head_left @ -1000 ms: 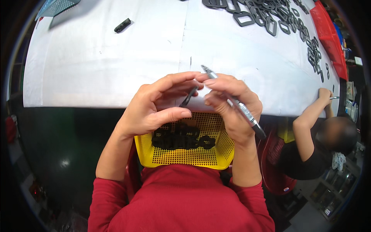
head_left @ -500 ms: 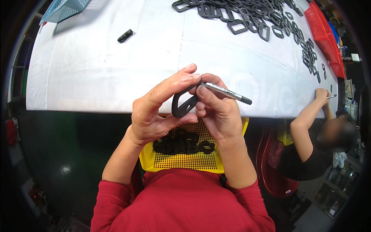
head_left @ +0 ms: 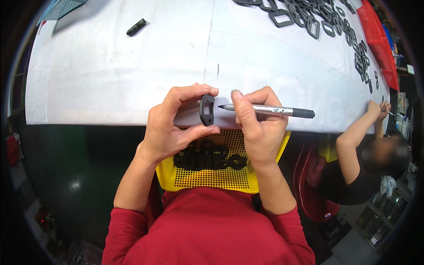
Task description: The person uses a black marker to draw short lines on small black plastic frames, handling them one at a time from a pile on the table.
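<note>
My left hand pinches a small black plastic loop part upright between thumb and fingers, just over the near edge of the white table. In my right hand I hold a grey marker pen lying sideways, its tip pointing left and almost touching the loop part. Below both hands, on my lap, sits a yellow mesh basket with several black parts in it.
Many black loop parts are spread over the far right of the table, beside a red tray. A small black piece lies far left. Another person sits at the right with hands on the table edge.
My hands have drawn slightly apart. The black part now stands upright in my left fingers, and the pen has swung level with its tip at the part.
</note>
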Available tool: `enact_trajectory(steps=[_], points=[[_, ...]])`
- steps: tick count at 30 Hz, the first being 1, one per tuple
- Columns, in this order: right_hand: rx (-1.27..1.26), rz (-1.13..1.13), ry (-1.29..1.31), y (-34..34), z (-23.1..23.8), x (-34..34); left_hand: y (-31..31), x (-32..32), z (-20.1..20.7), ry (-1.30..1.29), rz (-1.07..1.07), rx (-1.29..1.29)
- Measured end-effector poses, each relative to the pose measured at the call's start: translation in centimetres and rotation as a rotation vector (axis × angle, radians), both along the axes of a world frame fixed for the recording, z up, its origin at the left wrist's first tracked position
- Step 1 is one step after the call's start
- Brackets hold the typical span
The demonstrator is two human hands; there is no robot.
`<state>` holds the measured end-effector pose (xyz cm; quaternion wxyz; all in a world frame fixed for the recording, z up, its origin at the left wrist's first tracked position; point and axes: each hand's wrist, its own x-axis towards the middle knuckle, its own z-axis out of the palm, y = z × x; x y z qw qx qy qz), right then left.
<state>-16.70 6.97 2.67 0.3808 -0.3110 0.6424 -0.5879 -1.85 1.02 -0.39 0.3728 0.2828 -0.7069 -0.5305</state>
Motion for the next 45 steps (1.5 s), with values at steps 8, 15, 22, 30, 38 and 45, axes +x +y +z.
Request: enact_trajectory(steps=[8, 15, 22, 30, 38, 45], points=[[-0.072, 0.088, 0.165, -0.1, -0.9, 0.5, -0.3, 0.4, -0.8, 0.037, -0.081, -0.161], [-0.078, 0.086, 0.172, -0.2, -0.9, 0.6, -0.2, 0.4, -0.9, 0.048, -0.073, -0.174], [-0.086, 0.089, 0.216, -0.2, -1.3, 0.6, -0.2, 0.3, -1.2, 0.048, -0.067, -0.172], [-0.097, 0.079, 0.226, -0.3, -1.2, 0.8, -0.2, 0.4, -1.1, 0.051, -0.062, -0.178], [-0.184, -0.114, -0.005, 0.4, -1.0, -1.5, -0.7, 1.1, -0.2, -0.018, -0.177, -0.083], [-0.195, -0.087, 0.602, -6.9, -0.8, -10.8, -1.4, 1.0, 1.2, -0.118, -0.298, -0.174]])
